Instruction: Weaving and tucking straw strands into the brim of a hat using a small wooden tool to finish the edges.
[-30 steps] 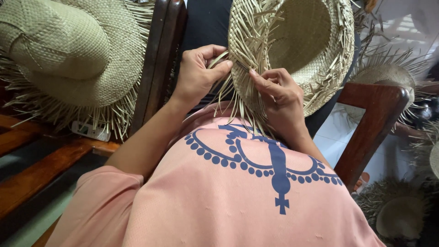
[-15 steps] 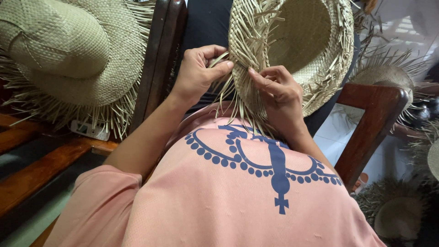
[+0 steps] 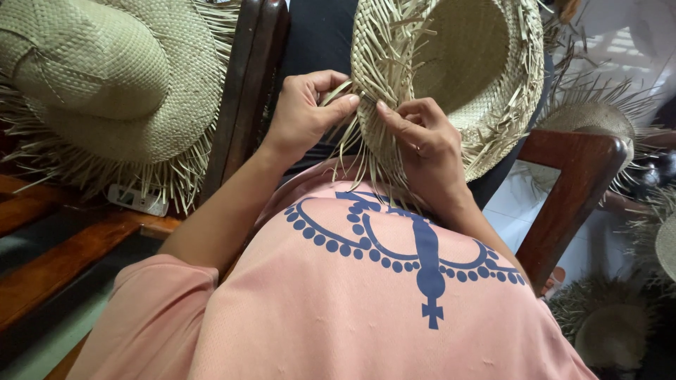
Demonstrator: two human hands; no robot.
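Pinching loose strands at the straw hat's (image 3: 451, 77) brim edge, left hand (image 3: 304, 116) and right hand (image 3: 422, 141) should keep each strand taut, toward six o'clock.

Pale woven straw hat (image 3: 458, 77), brim edge frayed with loose strands, hollow crown facing up.

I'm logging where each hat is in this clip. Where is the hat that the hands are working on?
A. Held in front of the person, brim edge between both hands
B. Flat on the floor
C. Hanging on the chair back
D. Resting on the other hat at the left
A: the left hand and right hand pinch loose straw at the brim of the hat, held up in front of the pink shirt.
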